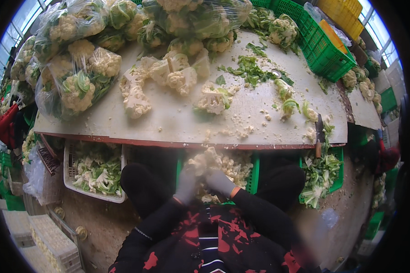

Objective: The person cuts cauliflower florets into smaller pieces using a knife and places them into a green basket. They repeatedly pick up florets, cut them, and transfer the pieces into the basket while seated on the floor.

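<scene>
My gloved left hand (186, 186) is closed around a piece of cauliflower (205, 159) above a green plastic crate (256, 174) of cauliflower florets (241, 167) between my knees. My gloved right hand (221, 184) is at the same piece, its fingers curled; a dark object, too blurred to name, shows under them. On the white tabletop (184, 126) beyond lie cut cauliflower pieces (213, 99), (135, 94) and a larger cluster (181, 76). A knife (319, 133) with a dark blade and wooden handle lies over the table's front edge at the right.
Bagged cauliflowers (78, 82) are piled at the back left. Leaf trimmings fill a white crate (67, 170) to my left and a green crate (340, 174) to my right. Another green crate (328, 58) stands at the back right. People in red are at the far left (7, 126) and far right (387, 157).
</scene>
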The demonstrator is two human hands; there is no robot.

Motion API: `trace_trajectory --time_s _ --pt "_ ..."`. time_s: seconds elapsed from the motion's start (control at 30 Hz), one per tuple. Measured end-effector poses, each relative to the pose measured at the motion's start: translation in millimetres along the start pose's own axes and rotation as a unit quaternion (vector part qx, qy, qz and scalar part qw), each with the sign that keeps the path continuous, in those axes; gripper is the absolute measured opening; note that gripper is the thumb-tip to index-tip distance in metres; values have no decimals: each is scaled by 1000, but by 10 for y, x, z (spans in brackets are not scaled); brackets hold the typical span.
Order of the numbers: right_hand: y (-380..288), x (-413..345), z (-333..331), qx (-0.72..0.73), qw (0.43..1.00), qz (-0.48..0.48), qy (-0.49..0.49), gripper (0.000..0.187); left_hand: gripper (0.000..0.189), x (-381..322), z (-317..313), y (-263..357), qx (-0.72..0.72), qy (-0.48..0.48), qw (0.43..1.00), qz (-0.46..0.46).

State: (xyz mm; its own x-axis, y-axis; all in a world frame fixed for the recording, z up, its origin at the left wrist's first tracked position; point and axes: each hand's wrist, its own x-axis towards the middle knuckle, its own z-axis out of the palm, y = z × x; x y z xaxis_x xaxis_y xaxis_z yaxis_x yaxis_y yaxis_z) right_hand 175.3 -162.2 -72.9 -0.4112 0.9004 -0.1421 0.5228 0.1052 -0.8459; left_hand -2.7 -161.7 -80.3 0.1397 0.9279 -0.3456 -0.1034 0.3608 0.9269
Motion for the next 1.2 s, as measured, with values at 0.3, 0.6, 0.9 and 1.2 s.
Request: trace_trajectory --time_s 0.3,0.6,0.9,1.2 --pt "-525 -373 -150 -76 992 73 64 16 48 -78 30 426 -51 -42 997 -50" --pt "-480 -382 -60 -103 987 120 -14 23 17 -119 134 -258 214 1 976 40" --pt "-353 -482 -363 -106 991 76 7 30 58 -361 225 233 341 -46 937 56" --pt "-75 -896 -1012 -119 989 70 -48 33 77 18 544 129 662 -107 729 138"
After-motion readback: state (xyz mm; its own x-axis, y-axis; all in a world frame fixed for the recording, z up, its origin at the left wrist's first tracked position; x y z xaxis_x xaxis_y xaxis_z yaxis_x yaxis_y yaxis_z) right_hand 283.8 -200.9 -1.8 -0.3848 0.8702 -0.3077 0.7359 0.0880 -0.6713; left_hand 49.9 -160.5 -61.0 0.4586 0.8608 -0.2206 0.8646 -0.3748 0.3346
